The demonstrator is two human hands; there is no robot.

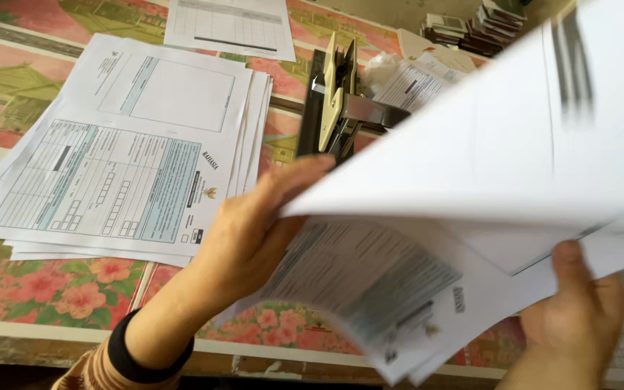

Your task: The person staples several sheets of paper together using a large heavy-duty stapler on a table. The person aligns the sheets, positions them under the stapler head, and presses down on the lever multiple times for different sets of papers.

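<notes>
Both hands, left (243, 238) and right (575, 314), had fingers closed on the sheaf (471, 188), apparently squaring it, near the stapler (335, 101), which needed an aligned corner.

left grip (254, 231) pinching, right grip (579, 310) clasping

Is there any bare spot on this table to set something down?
Bare flowered cloth shows along the near edge, below the paper stack and beside the left hand. The right side is crowded: lifted sheets, right hand, big stapler.
</notes>
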